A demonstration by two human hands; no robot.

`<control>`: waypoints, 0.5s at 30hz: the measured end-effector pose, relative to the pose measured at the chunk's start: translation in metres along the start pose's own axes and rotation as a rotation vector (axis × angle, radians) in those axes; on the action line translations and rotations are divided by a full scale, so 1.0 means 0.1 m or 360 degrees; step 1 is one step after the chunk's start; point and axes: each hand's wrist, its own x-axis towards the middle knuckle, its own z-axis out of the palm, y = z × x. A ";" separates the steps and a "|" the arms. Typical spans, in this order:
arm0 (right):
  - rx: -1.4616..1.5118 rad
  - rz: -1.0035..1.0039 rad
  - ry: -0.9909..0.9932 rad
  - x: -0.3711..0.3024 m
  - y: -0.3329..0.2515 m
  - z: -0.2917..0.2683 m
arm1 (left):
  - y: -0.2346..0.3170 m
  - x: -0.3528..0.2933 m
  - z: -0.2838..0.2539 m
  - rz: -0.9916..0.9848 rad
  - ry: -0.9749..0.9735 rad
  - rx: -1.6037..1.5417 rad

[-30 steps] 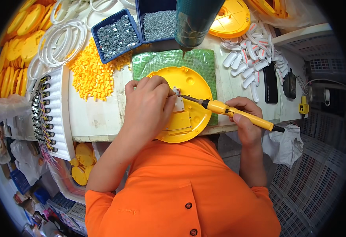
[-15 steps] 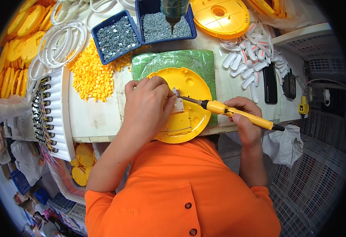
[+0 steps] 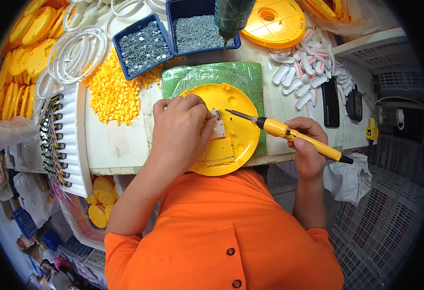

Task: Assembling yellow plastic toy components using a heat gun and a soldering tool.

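A round yellow plastic housing [image 3: 243,101] lies on a green woven mat [image 3: 212,72] in front of me. Over its left side is my left hand [image 3: 183,123], fingers closed in a pinch beside a small white plate [image 3: 219,126] fixed in the housing. What the pinch holds is hidden behind the fingers. My right hand [image 3: 309,145] is closed round a yellow soldering iron [image 3: 277,129] as one grips a pen. The iron's dark tip points left over the housing, just right of the white plate and apart from it.
Blue bins of small metal parts [image 3: 200,34] stand behind the mat, with a powered screwdriver [image 3: 232,17] hanging above. Small yellow pieces [image 3: 113,92] and a white foam rack of wired components [image 3: 72,140] are on the left. White oval parts [image 3: 304,77] lie right.
The soldering iron's tip has drawn back right and up from the white plate with my right hand. The hanging screwdriver has swung right. My left hand stays in place.
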 end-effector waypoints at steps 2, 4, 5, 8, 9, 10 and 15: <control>-0.0003 0.0003 -0.0004 0.00 0.00 0.00 | 0.01 0.00 0.00 0.0012 0.0046 0.0007; 0.0004 0.0010 -0.0009 -0.01 0.00 0.01 | 0.01 0.00 0.00 0.0004 0.0028 0.0006; 0.0005 0.0009 -0.0009 -0.01 0.00 0.00 | 0.00 0.00 0.00 -0.0005 0.0010 0.0004; -0.0096 0.0056 0.0009 -0.01 0.02 -0.02 | 0.01 0.00 0.00 -0.0002 0.0018 0.0025; -0.0087 0.0048 0.0010 -0.01 0.02 -0.02 | 0.01 0.00 0.00 -0.0001 0.0019 0.0026; -0.0079 0.0041 0.0011 -0.01 0.02 -0.02 | 0.02 0.00 0.00 -0.0008 0.0031 0.0013; -0.0076 0.0043 0.0017 -0.02 0.03 -0.02 | 0.02 0.00 0.01 -0.0005 0.0060 0.0020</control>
